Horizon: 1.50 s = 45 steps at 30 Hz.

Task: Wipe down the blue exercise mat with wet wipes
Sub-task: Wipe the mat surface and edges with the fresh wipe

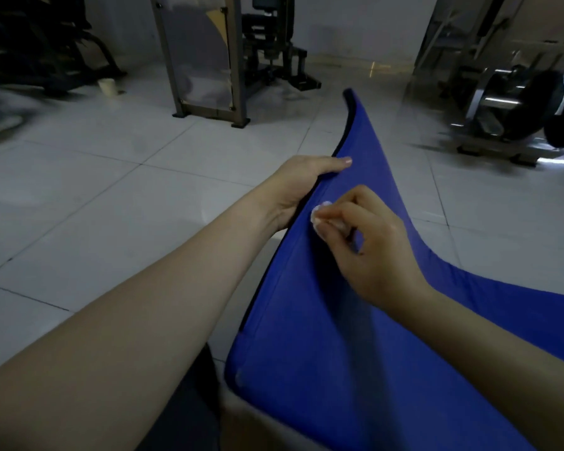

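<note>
The blue mat [306,369] stretches long and away from the person, its left edge held up off the floor [111,196] by the gripping left hand [306,183], while the right hand [372,245] just beside it pinches a small white wipe [319,212] against the mat.

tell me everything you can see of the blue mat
The blue mat is a smooth, bendy sheet with a dark edge and a rounded near corner. It is lifted off the tiled floor and curved. The left hand grips its left edge; the right hand pinches a small white wipe against its surface.
</note>
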Each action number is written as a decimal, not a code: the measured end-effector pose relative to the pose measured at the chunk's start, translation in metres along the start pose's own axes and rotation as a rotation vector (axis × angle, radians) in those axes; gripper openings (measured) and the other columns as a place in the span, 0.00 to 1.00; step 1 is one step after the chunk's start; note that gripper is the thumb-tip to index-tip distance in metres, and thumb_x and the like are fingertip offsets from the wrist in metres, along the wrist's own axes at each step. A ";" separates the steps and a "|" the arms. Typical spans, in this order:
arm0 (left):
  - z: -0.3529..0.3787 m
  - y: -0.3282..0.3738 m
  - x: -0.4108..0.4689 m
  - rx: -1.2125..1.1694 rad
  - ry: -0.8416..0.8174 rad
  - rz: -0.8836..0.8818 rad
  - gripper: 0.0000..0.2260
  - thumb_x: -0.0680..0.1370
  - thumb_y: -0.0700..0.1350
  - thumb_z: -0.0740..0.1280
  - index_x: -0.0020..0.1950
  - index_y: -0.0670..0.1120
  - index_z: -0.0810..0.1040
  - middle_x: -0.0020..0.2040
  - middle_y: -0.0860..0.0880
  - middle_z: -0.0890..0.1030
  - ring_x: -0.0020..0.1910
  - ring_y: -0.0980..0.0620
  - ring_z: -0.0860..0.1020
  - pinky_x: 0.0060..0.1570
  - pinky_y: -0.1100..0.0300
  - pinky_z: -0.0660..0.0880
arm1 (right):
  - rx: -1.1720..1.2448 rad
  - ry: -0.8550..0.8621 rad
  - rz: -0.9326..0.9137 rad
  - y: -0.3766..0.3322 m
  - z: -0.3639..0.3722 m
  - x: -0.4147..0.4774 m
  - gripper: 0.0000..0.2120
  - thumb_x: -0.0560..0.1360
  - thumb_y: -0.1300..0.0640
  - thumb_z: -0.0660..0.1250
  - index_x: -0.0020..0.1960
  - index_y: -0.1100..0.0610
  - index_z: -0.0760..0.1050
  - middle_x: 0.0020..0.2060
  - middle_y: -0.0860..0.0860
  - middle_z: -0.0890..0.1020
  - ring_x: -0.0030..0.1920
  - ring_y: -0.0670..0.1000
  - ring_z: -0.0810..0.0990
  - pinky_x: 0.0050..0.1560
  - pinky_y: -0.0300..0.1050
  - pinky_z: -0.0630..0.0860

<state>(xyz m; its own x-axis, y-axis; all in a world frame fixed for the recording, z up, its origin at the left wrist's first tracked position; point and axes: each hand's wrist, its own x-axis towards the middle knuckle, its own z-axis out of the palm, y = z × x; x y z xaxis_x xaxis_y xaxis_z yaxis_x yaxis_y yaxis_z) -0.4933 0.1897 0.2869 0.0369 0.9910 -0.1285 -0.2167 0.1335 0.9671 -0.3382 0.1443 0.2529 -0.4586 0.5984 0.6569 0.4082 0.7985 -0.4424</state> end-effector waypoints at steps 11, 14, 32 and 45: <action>0.002 -0.031 0.005 0.191 -0.106 -0.145 0.16 0.84 0.38 0.61 0.70 0.49 0.77 0.60 0.47 0.84 0.59 0.48 0.83 0.61 0.53 0.79 | 0.037 -0.173 0.195 0.002 0.019 -0.024 0.06 0.76 0.62 0.69 0.46 0.52 0.82 0.42 0.47 0.78 0.40 0.47 0.78 0.42 0.50 0.79; -0.001 -0.029 0.002 0.278 -0.056 -0.181 0.12 0.84 0.42 0.62 0.66 0.48 0.79 0.57 0.46 0.85 0.55 0.47 0.84 0.55 0.52 0.82 | 0.059 -0.439 -0.089 -0.032 0.030 -0.048 0.07 0.77 0.59 0.66 0.51 0.56 0.82 0.44 0.49 0.76 0.38 0.47 0.74 0.38 0.46 0.77; -0.011 -0.030 -0.004 0.658 0.069 -0.257 0.17 0.84 0.57 0.62 0.53 0.45 0.81 0.41 0.50 0.85 0.38 0.50 0.82 0.34 0.59 0.75 | -0.039 -0.331 -0.077 -0.021 0.037 -0.041 0.04 0.78 0.56 0.69 0.47 0.57 0.79 0.43 0.49 0.75 0.35 0.49 0.73 0.33 0.51 0.76; -0.009 -0.033 0.002 0.500 0.194 -0.261 0.15 0.83 0.53 0.65 0.57 0.42 0.81 0.42 0.48 0.84 0.38 0.50 0.81 0.36 0.61 0.76 | -0.004 -0.349 -0.002 -0.032 0.046 -0.039 0.04 0.78 0.59 0.68 0.45 0.58 0.79 0.43 0.50 0.76 0.37 0.49 0.74 0.36 0.49 0.76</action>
<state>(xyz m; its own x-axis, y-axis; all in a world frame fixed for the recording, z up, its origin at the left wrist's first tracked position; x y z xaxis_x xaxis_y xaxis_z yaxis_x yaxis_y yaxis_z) -0.4946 0.1872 0.2529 -0.1621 0.9156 -0.3679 0.2634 0.3995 0.8781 -0.3694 0.0981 0.2134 -0.7016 0.5835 0.4089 0.4095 0.7999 -0.4388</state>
